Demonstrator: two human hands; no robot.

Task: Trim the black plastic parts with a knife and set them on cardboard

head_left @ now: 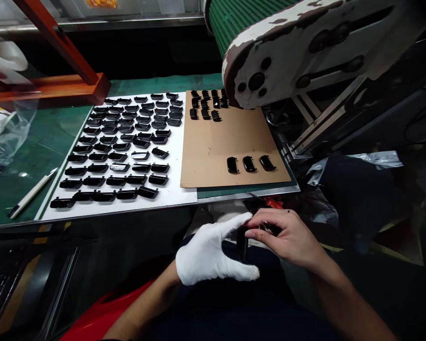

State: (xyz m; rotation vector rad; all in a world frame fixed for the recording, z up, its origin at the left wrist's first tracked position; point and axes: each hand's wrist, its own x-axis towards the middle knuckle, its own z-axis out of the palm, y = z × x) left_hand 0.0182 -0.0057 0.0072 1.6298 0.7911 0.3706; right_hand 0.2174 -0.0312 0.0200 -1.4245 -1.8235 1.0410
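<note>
My left hand, in a white glove, is held low in front of the table, its fingers and thumb around a small glossy black part. The part stands roughly upright and is partly hidden by the glove. Bare and bent, my right hand meets the gloved fingertips at the part's upper end. Its thumb and fingers are pinched together. Something dark with a shiny metal bit shows inside its grip, too small to name. Just beyond, a red-handled tool with a thin shaft lies at the table edge.
Rows of black parts lie on a white sheet. More sit on a brown cardboard sheet, three near its front. A machine with a green belt overhangs the right. A pen and an orange-red frame are left.
</note>
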